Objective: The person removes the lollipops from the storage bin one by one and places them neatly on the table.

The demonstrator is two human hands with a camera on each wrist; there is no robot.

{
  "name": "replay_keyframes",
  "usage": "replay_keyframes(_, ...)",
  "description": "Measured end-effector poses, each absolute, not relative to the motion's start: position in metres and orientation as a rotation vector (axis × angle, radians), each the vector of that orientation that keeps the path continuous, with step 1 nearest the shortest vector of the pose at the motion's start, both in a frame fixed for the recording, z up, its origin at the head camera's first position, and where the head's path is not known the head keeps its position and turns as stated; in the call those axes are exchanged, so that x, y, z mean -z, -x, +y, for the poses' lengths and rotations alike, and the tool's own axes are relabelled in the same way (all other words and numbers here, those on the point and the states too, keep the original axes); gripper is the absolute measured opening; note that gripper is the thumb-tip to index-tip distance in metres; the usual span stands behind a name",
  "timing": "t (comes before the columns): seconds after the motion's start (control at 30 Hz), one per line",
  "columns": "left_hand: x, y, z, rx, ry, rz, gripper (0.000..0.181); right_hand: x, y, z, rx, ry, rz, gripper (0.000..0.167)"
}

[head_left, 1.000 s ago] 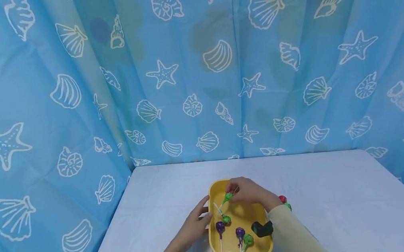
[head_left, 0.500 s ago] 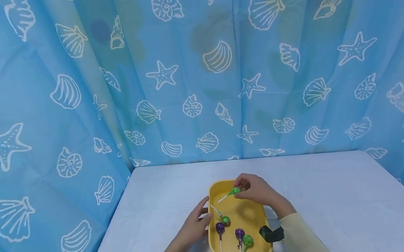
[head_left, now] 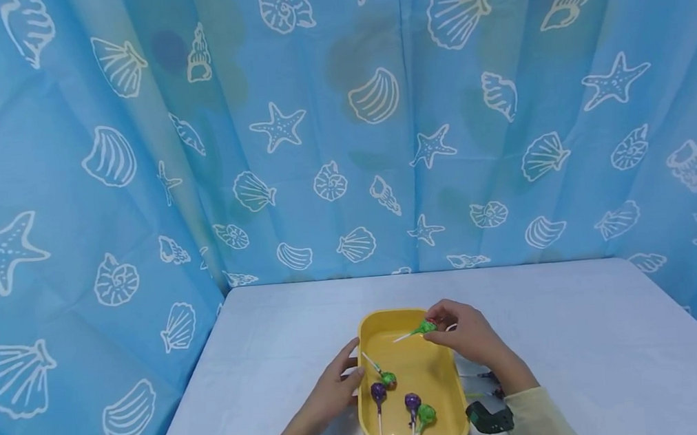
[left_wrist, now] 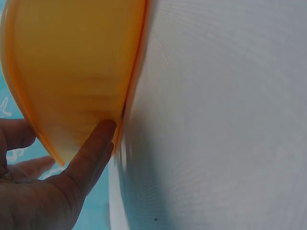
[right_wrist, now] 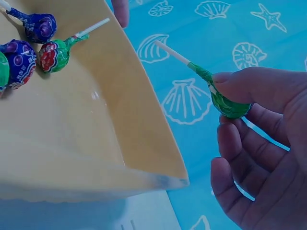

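Note:
My right hand (head_left: 476,336) pinches a green-wrapped lollipop (head_left: 425,326) over the far right part of a yellow tray (head_left: 413,358). In the right wrist view, thumb and fingers hold its wrapped head, and the white stick points back toward the tray. Against the tray's left outer wall rests my left hand (head_left: 334,393), with fairly straight fingers touching it in the left wrist view. Inside the tray lie two purple lollipops, one left (head_left: 379,392) and one nearer the middle. A green lollipop (head_left: 389,379) lies at the left, and another green one (head_left: 426,414) at the near end.
Partly hidden by the right forearm, a few lollipops (head_left: 498,393) lie on the white table (head_left: 272,341) right of the tray. A dark band (head_left: 489,418) sits at the right wrist. A blue shell-patterned curtain (head_left: 317,144) stands behind the table.
My right hand has moved right with the green lollipop, from over the tray's far left part to its right rim, lifting the lollipop. My left hand stays at the tray's left side.

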State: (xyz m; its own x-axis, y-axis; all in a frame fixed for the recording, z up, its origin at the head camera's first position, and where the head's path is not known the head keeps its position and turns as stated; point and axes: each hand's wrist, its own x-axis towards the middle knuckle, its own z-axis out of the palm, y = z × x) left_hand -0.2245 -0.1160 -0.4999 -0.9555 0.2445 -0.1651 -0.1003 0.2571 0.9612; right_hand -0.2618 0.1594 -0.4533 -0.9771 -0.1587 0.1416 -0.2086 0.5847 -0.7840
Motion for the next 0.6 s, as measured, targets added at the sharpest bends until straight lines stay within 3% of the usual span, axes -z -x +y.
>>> replay_keyframes(0.6,0.505,0.227,-0.117,-1.744,-0.128,2.263,0.060,0.466,0.233,0.187,-1.346,-0.045,-2.696,0.032)
